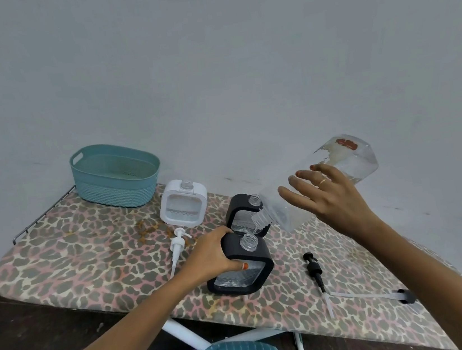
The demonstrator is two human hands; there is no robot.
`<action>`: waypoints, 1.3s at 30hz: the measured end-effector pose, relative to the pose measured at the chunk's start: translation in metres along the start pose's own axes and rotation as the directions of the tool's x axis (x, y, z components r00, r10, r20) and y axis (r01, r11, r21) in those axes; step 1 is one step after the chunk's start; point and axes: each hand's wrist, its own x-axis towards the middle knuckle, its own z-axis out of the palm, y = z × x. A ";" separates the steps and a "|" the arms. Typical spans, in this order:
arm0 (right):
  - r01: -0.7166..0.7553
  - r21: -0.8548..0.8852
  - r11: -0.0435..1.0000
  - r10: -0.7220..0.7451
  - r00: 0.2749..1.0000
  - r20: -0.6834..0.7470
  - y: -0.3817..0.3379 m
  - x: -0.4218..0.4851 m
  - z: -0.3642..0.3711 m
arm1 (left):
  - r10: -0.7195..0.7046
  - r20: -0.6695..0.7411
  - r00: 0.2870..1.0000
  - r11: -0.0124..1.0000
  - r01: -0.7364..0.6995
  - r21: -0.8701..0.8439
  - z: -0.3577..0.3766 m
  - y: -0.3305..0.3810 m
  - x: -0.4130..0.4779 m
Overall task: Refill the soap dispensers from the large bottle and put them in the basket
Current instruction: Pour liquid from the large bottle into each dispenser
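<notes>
Step in hand: pouring from the large bottle [321,180] into the near black dispenser [243,264].
Left hand [214,255]: grip closed around the near black dispenser's upper left side, steadying it on the surface [88,261]; the dispenser stands tilted.
Right hand [325,194]: wrapped over the clear large bottle, fingers spread along its wall, holding it tipped with the mouth down, just above the dispenser's open neck.
Far black dispenser [245,214]: uncapped, just behind the near one; fill level cannot be told.
White dispenser [183,204]: uncapped, standing near the basket.
Pumps: white pump [178,245] and black pump [316,272] lie loose on the surface; a second black pump [406,295] lies at the right edge.
Basket [115,178]: at the far left corner, holding no dispensers.
Progress: early to middle, by judgement. Remaining: finish filling, refit three pumps, load all three into the basket.
</notes>
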 end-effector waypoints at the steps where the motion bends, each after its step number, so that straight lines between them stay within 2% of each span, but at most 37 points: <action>1: 0.005 -0.003 1.000 -0.005 1.000 0.001 0.000 0.000 0.000 | 0.000 -0.001 1.000 1.000 0.000 0.001 0.000 0.000 0.000; 13: -0.021 -0.005 1.000 0.020 0.998 -0.057 -0.004 -0.008 0.009 | -0.015 0.003 1.000 1.000 0.015 -0.010 0.000 0.001 0.001; 19: -0.182 0.078 0.980 0.184 0.983 -0.018 -0.012 -0.020 0.017 | -0.023 -0.005 1.000 1.000 0.023 0.000 0.003 0.001 0.000; 25: -0.406 0.136 0.904 0.384 0.909 0.159 -0.027 -0.036 0.022 | -0.032 0.011 0.999 0.999 0.032 -0.012 0.006 0.004 0.003; 28: -0.561 0.246 0.791 0.505 0.824 0.256 -0.036 -0.046 0.024 | -0.040 0.017 0.999 0.999 0.040 -0.019 0.009 0.007 0.005; 30: -0.656 0.345 0.671 0.585 0.755 0.298 -0.040 -0.052 0.026 | -0.034 0.018 0.999 0.999 0.035 -0.026 0.012 0.011 0.008; 34: -0.796 0.504 0.337 0.706 0.567 0.424 -0.042 -0.067 0.034 | -0.030 0.025 0.999 0.996 0.031 -0.080 0.022 0.019 0.019; 36: -0.811 0.565 0.150 0.747 0.468 0.473 -0.039 -0.077 0.038 | -0.040 0.037 0.999 0.994 0.044 -0.103 0.029 0.023 0.027; 39: -0.797 0.603 -0.034 0.811 0.331 0.483 -0.031 -0.095 0.045 | -0.046 0.050 0.998 0.995 0.050 -0.086 0.041 0.032 0.042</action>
